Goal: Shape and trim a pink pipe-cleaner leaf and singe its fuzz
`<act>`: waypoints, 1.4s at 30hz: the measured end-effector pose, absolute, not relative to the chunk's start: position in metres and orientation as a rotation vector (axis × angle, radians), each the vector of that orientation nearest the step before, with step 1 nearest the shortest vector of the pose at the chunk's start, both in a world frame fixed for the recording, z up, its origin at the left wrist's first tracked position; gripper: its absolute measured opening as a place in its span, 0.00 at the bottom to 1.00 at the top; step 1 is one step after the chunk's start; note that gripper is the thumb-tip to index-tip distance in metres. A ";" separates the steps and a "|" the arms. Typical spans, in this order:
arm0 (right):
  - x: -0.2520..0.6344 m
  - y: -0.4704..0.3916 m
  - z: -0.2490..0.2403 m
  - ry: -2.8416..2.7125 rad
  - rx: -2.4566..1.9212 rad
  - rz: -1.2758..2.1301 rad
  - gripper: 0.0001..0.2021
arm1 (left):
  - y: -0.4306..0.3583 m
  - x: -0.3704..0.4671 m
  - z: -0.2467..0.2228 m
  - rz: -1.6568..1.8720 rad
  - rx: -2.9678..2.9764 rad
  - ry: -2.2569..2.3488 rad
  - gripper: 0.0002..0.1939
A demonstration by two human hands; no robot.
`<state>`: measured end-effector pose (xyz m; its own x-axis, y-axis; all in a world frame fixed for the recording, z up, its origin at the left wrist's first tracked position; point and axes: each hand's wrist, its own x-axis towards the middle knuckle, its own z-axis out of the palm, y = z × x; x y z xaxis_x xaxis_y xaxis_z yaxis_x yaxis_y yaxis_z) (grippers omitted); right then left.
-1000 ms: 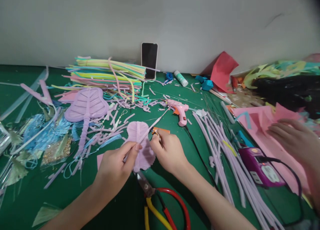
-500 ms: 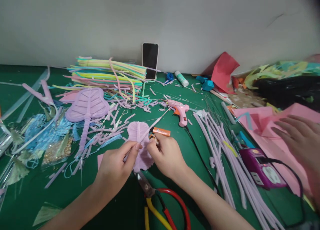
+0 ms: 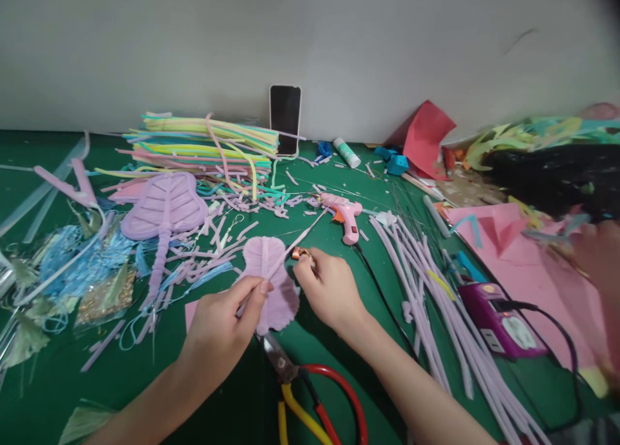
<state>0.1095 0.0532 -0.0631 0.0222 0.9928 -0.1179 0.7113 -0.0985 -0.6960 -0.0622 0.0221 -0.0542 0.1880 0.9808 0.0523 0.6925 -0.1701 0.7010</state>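
Observation:
My left hand [image 3: 230, 316] pinches a thin lilac strip [image 3: 303, 236] that runs up and to the right over a ribbed lilac fuzzy piece [image 3: 282, 296]. That piece lies on the green table under my fingertips. Beside its right edge, my right hand [image 3: 327, 287] is closed round a small orange lighter [image 3: 301, 254], its metal end partly hidden by my fingers. Scissors [image 3: 285, 369] with red and yellow handles lie just below the lilac piece. To the left rests a finished-looking lilac leaf shape [image 3: 167, 206] with a wrapped stem.
A pink glue gun [image 3: 346, 216] and its black cord lie right of centre. Behind are bundled coloured stems [image 3: 203, 148] and an upright phone [image 3: 285, 119]. Lilac stems [image 3: 445, 309] and a purple power box [image 3: 504, 319] are at right. Another person's hand [image 3: 598, 258] reaches in at the right edge.
My right hand has shifted slightly right, away from the lilac piece, and the lighter has turned in its grip. The other person's hand has moved right and is blurred. The view has shifted slightly.

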 end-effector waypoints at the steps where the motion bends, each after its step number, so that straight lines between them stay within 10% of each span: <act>1: 0.110 0.054 -0.063 -1.730 -1.873 0.817 0.13 | 0.022 -0.062 -0.054 0.700 1.934 1.561 0.17; 42: 0.121 0.065 -0.066 -1.634 -1.958 0.770 0.15 | 0.020 -0.061 -0.053 0.742 1.944 1.542 0.16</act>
